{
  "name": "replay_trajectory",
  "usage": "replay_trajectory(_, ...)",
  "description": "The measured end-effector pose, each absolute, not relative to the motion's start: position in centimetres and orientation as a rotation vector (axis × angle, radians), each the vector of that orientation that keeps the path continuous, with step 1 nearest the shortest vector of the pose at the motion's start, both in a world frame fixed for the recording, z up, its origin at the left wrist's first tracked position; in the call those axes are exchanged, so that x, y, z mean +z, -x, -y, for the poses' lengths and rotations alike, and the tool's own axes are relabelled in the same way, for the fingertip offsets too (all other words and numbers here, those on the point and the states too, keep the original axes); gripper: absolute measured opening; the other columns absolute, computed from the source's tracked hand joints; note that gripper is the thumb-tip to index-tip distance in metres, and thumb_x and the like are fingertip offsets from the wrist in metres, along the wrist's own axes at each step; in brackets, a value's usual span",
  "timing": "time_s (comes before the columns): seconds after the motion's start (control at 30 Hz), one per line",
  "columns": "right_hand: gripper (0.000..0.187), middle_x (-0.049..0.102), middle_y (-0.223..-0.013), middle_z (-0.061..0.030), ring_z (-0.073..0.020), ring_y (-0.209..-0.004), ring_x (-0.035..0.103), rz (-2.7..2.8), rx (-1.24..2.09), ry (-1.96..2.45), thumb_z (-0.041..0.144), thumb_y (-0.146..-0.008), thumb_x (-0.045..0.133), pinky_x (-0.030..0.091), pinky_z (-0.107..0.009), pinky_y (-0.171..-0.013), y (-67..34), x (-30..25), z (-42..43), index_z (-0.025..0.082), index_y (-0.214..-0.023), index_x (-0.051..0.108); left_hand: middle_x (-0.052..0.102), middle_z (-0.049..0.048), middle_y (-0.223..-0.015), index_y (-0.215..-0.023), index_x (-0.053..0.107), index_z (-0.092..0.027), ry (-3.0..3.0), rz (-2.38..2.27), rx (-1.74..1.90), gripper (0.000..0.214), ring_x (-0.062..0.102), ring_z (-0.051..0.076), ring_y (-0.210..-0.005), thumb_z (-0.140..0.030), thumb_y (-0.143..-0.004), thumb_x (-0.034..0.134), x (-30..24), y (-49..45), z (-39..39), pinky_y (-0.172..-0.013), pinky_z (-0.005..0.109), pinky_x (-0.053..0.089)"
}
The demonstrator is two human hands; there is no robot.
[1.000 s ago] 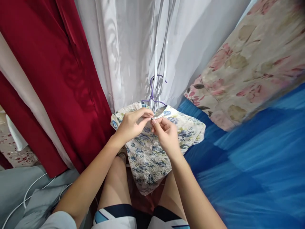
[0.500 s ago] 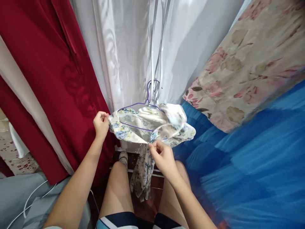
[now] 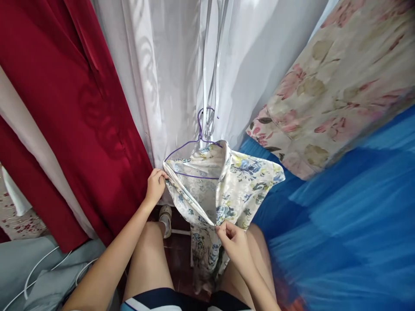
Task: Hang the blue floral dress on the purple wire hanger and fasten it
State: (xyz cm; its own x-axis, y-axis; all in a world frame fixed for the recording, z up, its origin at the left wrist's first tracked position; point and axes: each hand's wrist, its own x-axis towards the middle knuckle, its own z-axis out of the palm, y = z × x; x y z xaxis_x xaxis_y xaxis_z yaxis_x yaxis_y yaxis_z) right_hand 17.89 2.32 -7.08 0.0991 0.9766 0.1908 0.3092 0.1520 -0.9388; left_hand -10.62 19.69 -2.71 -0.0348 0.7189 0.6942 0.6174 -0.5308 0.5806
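Note:
A white floral dress (image 3: pixel 249 181) with blue and yellow blooms hangs on a purple hanger (image 3: pixel 181 147) in front of me. Its neckline gapes wide, and the hanger's lower bar shows inside it. My left hand (image 3: pixel 156 183) pinches the edge of the neckline near the hanger's left end. Lower down, the front point of the V-neck is pinched between the fingers of my right hand (image 3: pixel 231 237). Fabric covers the hanger's right end. The garment's lower part dangles between my legs.
White drapes (image 3: pixel 175 77) and white straps (image 3: pixel 205 65) hang behind the hanger. Red curtains (image 3: pixel 84 108) are on the left; floral fabric (image 3: pixel 324 95) and blue tulle (image 3: pixel 340 216) are on the right. A grey cushion-like surface (image 3: pixel 26 263) with a white cable lies lower left.
My right hand has drawn the neckline down, and my left hand has moved right and slightly down. The bunched right shoulder of the dress now lies spread out flat over the hanger.

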Motion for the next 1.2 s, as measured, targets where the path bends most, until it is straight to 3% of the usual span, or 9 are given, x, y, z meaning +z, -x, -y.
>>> replay_trajectory(0.2,0.032,0.039,-0.055,0.005,-0.0127,-0.053,0.038,1.498,0.893,1.33,0.034,-0.088,0.054,0.029,-0.025,-0.053,-15.1,-6.8,-1.9,0.022,-0.062,0.039,0.06,0.0065,-0.091,-0.074,0.064,-0.018,-2.029,-1.599,1.623,0.026,0.058,0.022,-0.092,-0.004,-0.08,0.043,-1.6,13.5,-21.0,-0.092,0.034,0.044)
replay_trajectory(0.37,0.025,0.046,-0.055,0.0042,-0.0128,-0.054,0.043,1.586,0.877,1.319,0.025,-0.085,0.054,0.03,-0.024,-0.055,-12.3,-6.2,-1.8,0.021,-0.063,0.045,0.061,0.0045,-0.073,-0.067,0.066,-0.018,-1.911,-1.62,1.525,0.021,0.06,0.021,-0.074,-0.006,-0.072,0.05,-4.0,14.0,-21.0,-0.08,0.034,0.048)
replay_trajectory(0.53,0.029,0.043,-0.056,0.0038,-0.0135,-0.056,0.043,1.508,0.945,1.337,0.028,-0.087,0.054,0.029,-0.025,-0.055,-13.2,-9.1,-1.3,0.021,-0.062,0.041,0.068,0.0069,-0.088,-0.08,0.068,-0.017,-1.842,-1.458,1.518,0.021,0.066,0.02,-0.084,-0.017,-0.083,0.048,-6.0,11.8,-17.6,-0.079,0.032,0.053)
replay_trajectory(0.67,0.033,0.041,-0.058,0.0041,-0.0145,-0.056,0.041,1.409,0.974,1.383,0.036,-0.09,0.051,0.03,-0.026,-0.055,-15.2,-11.9,-1.0,0.022,-0.063,0.04,0.065,0.0055,-0.092,-0.09,0.063,-0.018,-1.673,-1.149,1.578,0.014,0.066,0.018,-0.083,-0.027,-0.09,0.052,-2.4,8.7,-12.7,-0.08,0.032,0.055)
replay_trajectory(0.73,0.03,0.046,-0.059,0.0026,-0.0165,-0.058,0.045,1.407,0.964,1.434,0.038,-0.089,0.053,0.034,-0.028,-0.057,-16.0,-12.2,-0.7,0.021,-0.065,0.047,0.062,0.0056,-0.097,-0.086,0.061,-0.019,-1.595,-0.909,1.614,0.012,0.064,0.017,-0.082,-0.029,-0.09,0.058,0.7,7.0,-9.6,-0.075,0.03,0.055)
replay_trajectory(0.83,0.02,0.063,-0.079,-0.0038,-0.0229,-0.074,0.059,1.439,0.926,1.453,0.036,-0.081,0.065,0.045,-0.034,-0.07,-16.2,-10.5,0.2,0.018,-0.091,0.064,0.06,0.006,-0.091,-0.077,0.064,-0.019,-1.778,-0.697,1.543,0.015,0.061,0.017,-0.085,-0.023,-0.091,0.058,4.4,4.7,-4.9,-0.072,0.028,0.052)
replay_trajectory(0.93,0.051,0.065,-0.115,-0.0088,-0.0294,-0.107,0.06,1.53,1.061,1.23,0.032,-0.072,0.077,0.046,-0.04,-0.093,-15.4,-7.0,2.0,0.022,-0.119,0.061,0.06,0.0064,-0.094,-0.078,0.067,-0.022,-1.939,-0.597,1.35,0.024,0.061,0.017,-0.083,-0.018,-0.094,0.05,5.7,2.7,-1.3,-0.072,0.03,0.052)
replay_trajectory(1.07,0.037,0.068,-0.11,-0.0086,-0.029,-0.107,0.061,1.483,1.441,1.031,0.042,-0.085,0.067,0.05,-0.041,-0.093,-14.6,-2.5,4.2,0.021,-0.115,0.063,0.063,0.0064,-0.103,-0.101,0.066,-0.029,-1.949,-0.612,1.208,0.016,0.062,0.02,-0.096,-0.021,-0.093,0.053,4.9,0.7,0.4,-0.088,0.034,0.051)
replay_trajectory(1.2,0.032,0.069,-0.102,-0.0075,-0.0268,-0.098,0.062,1.445,1.427,1.086,0.047,-0.089,0.061,0.051,-0.04,-0.09,-16.6,0.7,4.7,0.019,-0.105,0.067,0.06,0.0084,-0.129,-0.136,0.049,-0.028,-1.765,-0.472,0.873,0.052,0.056,0.026,-0.118,-0.042,-0.088,0.062,2.7,-0.2,0.3,-0.107,0.04,0.041)
